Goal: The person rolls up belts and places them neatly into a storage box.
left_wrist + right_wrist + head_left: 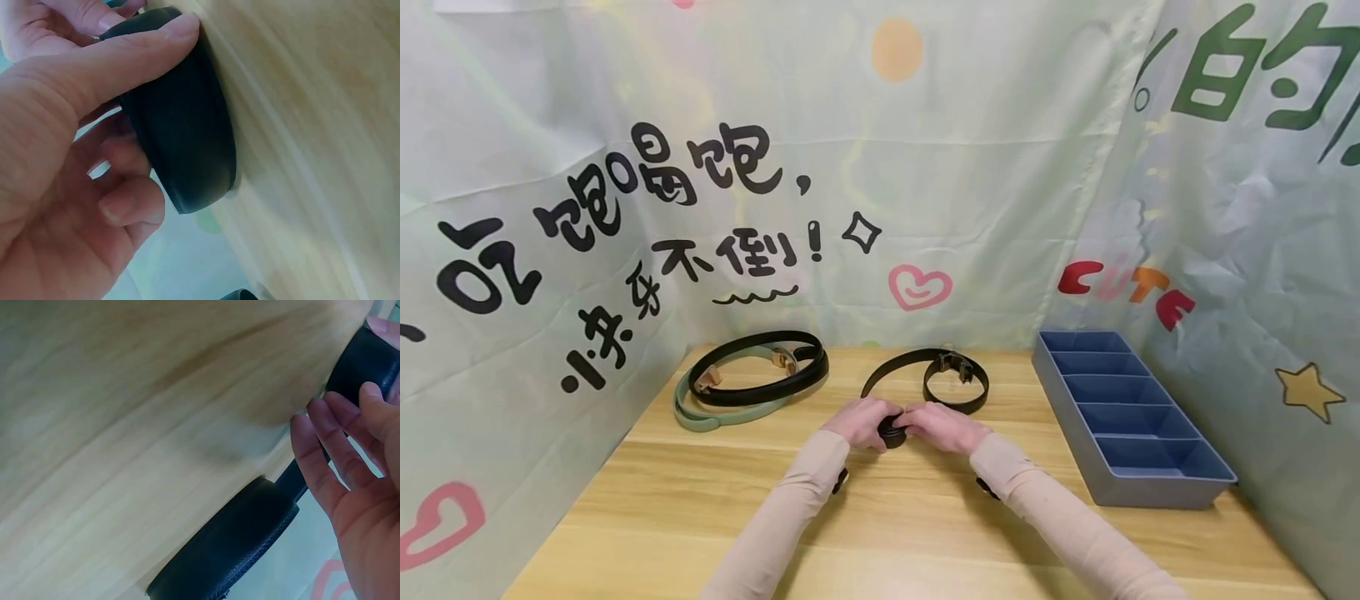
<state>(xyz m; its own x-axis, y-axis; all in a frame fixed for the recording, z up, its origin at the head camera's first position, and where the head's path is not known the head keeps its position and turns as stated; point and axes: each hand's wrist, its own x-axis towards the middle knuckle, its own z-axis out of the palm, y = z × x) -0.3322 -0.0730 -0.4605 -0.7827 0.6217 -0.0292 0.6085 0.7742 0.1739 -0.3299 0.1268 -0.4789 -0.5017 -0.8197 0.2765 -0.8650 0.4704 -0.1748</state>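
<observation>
Roll of black belt (892, 437) | between your left hand (863, 422) and right hand (946, 427), equally near | strap (901, 360) arcs ahead, rightward to buckle (957, 364) | fingers of both pinch roll

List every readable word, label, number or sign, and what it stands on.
"吃饱喝饱,": black, on the cloth backdrop.
"快乐不倒!": black, below it; 乐 is stylised, so a likely reading.
"CUTE": coloured letters, the backdrop's right side.
"的": green, upper right; neighbouring characters are cut off.
No lettering is readable on the black belts, green belt or blue tray.
</observation>
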